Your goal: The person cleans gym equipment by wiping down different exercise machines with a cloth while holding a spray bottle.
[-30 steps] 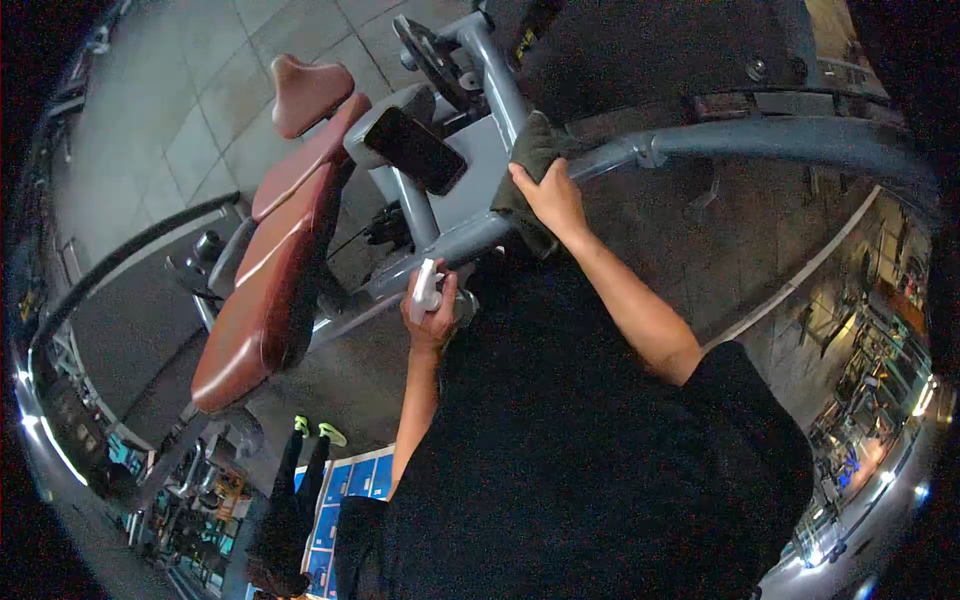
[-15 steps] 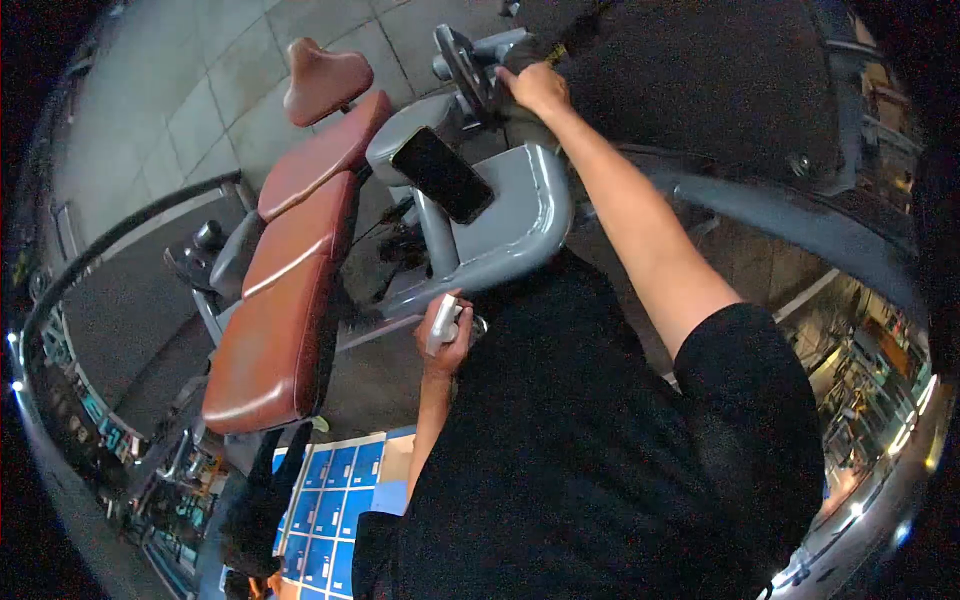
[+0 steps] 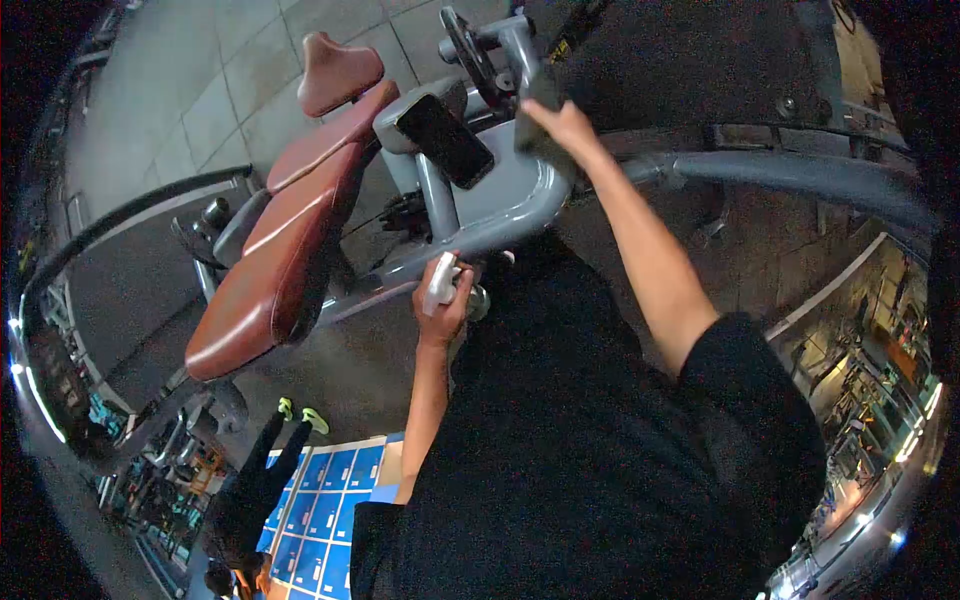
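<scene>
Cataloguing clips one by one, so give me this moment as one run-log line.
left hand: holding white-topped spray bottle | right hand: holding dark cloth against grey frame | phone: on grey pad | reddish-brown bench: alongside

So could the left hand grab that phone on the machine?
Probably not easily just now. The left hand is full, gripping a spray bottle, and the grey frame lies between. But the phone looks close and uncovered, so if emptied, the hand could likely reach over.
</scene>
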Demonstrator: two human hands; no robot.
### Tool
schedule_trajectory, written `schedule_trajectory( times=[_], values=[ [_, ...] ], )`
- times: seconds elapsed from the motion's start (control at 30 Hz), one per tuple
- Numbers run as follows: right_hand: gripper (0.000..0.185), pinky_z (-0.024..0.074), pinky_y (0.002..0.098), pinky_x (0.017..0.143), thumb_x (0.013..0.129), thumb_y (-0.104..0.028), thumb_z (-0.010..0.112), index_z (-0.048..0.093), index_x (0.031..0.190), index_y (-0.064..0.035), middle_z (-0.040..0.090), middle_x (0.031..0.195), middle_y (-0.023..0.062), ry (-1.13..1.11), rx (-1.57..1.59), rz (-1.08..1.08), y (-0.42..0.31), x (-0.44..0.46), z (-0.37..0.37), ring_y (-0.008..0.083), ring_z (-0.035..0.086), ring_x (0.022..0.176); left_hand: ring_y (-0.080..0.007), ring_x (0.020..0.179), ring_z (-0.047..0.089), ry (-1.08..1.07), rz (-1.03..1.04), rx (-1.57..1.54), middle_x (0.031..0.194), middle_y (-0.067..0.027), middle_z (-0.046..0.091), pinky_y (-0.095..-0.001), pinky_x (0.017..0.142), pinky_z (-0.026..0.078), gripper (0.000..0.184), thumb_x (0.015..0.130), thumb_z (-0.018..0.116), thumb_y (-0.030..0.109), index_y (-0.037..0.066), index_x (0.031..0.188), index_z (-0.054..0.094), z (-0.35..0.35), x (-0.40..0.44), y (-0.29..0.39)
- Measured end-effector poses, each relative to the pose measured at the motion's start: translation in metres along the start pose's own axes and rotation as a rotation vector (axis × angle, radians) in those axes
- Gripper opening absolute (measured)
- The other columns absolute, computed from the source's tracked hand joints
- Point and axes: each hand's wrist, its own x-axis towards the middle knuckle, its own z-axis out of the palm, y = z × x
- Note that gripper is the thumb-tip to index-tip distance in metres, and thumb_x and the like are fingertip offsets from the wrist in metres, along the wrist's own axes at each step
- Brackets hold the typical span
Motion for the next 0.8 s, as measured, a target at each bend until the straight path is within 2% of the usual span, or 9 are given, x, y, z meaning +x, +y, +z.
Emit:
schedule_trajectory(
  times=[0.1, 0.27, 0.47, 0.57, 0.6, 0.63, 0.7, 0.77, 0.8],
  values=[
    [0.084, 0.054, 0.0512, 0.087, 0.079, -0.063, 0.073, 0.053, 0.106, 0.0134, 0.067, 0.104, 0.0337, 0.239, -0.383, -0.077, -0.032, -0.097, 0.001, 0.0484, 0.067, 0.097, -0.0159, 0.084, 0.07, 0.042, 0.048, 0.047, 0.092, -0.0082, 0.074, -0.0305, 0.076, 0.055, 0.032, 0.089, 0.075, 0.01, 0.005, 0.119, 0.065, -0.001, 0.002, -0.001],
    [0.072, 0.0557, 0.047, 0.085, 0.083, -0.053, 0.074, 0.053, 0.109, 0.012, 0.067, 0.099, 0.029, 0.349, -0.564, -0.11, -0.067, -0.066, 0.014, 0.0415, 0.069, 0.095, -0.0197, 0.082, 0.073, 0.037, 0.038, 0.113, 0.092, -0.0088, 0.075, -0.0315, 0.074, 0.056, 0.032, 0.089, 0.074, 0.011, 0.005, 0.119, 0.065, 0.0, 0.002, -0.001],
    [0.088, 0.0563, 0.0454, 0.089, 0.079, -0.051, 0.08, 0.047, 0.129, 0.0129, 0.065, 0.119, 0.0289, 0.376, -0.579, 0.042, -0.093, 0.073, 0.039, 0.0409, 0.067, 0.107, -0.0154, 0.077, 0.071, 0.032, -0.043, 0.084, 0.09, -0.0055, 0.075, -0.0291, 0.071, 0.055, 0.033, 0.089, 0.075, 0.009, 0.007, 0.12, 0.065, 0.0, 0.001, 0.01],
    [0.105, 0.0554, 0.0456, 0.092, 0.072, -0.048, 0.087, 0.038, 0.135, 0.0188, 0.066, 0.113, 0.0302, 0.273, -0.477, 0.093, -0.109, 0.099, 0.031, 0.0437, 0.065, 0.109, -0.0107, 0.072, 0.069, 0.045, -0.05, 0.071, 0.089, -0.004, 0.074, -0.0268, 0.068, 0.054, 0.035, 0.089, 0.075, 0.007, 0.007, 0.122, 0.063, 0.002, -0.001, 0.001],
    [0.103, 0.0553, 0.0445, 0.093, 0.07, -0.053, 0.087, 0.046, 0.136, 0.0153, 0.065, 0.121, 0.0298, 0.257, -0.552, 0.113, -0.099, 0.126, 0.033, 0.0429, 0.066, 0.111, -0.0109, 0.073, 0.069, 0.054, -0.04, 0.074, 0.089, -0.0045, 0.074, -0.0267, 0.068, 0.054, 0.035, 0.089, 0.075, 0.007, 0.007, 0.122, 0.063, 0.002, 0.0, 0.005],
    [0.084, 0.0558, 0.0423, 0.092, 0.067, -0.056, 0.088, 0.067, 0.117, 0.0081, 0.069, 0.117, 0.0254, 0.109, -0.572, 0.009, -0.1, 0.132, 0.016, 0.0345, 0.071, 0.103, -0.0111, 0.073, 0.069, 0.064, -0.03, 0.075, 0.089, -0.005, 0.074, -0.0267, 0.068, 0.054, 0.034, 0.089, 0.075, 0.008, 0.006, 0.121, 0.064, 0.003, 0.0, 0.007],
    [0.07, 0.0557, 0.039, 0.088, 0.066, -0.06, 0.084, 0.078, 0.094, 0.0041, 0.075, 0.103, 0.019, -0.027, -0.29, -0.002, -0.092, 0.134, -0.006, 0.0264, 0.072, 0.1, -0.011, 0.074, 0.069, 0.063, -0.028, 0.056, 0.089, -0.0054, 0.074, -0.0267, 0.068, 0.054, 0.034, 0.089, 0.074, 0.008, 0.006, 0.121, 0.064, 0.002, -0.001, 0.005],
    [0.056, 0.0556, 0.0346, 0.088, 0.076, -0.044, 0.083, 0.075, 0.111, -0.0005, 0.073, 0.11, 0.0092, -0.381, 0.364, 0.105, -0.038, 0.173, -0.008, 0.0214, 0.07, 0.096, -0.0108, 0.075, 0.069, 0.064, -0.009, 0.031, 0.089, -0.0058, 0.074, -0.0268, 0.069, 0.054, 0.033, 0.089, 0.074, 0.007, 0.005, 0.121, 0.064, 0.001, -0.002, 0.001],
    [0.053, 0.0557, 0.0344, 0.089, 0.078, -0.041, 0.083, 0.074, 0.112, -0.0012, 0.073, 0.111, 0.0087, -0.367, 0.462, 0.002, -0.021, 0.186, -0.003, 0.0209, 0.069, 0.096, -0.0108, 0.075, 0.069, 0.052, 0.003, 0.041, 0.089, -0.0059, 0.074, -0.027, 0.069, 0.054, 0.034, 0.089, 0.074, 0.008, 0.005, 0.121, 0.064, 0.002, 0.0, -0.002]
  ],
)
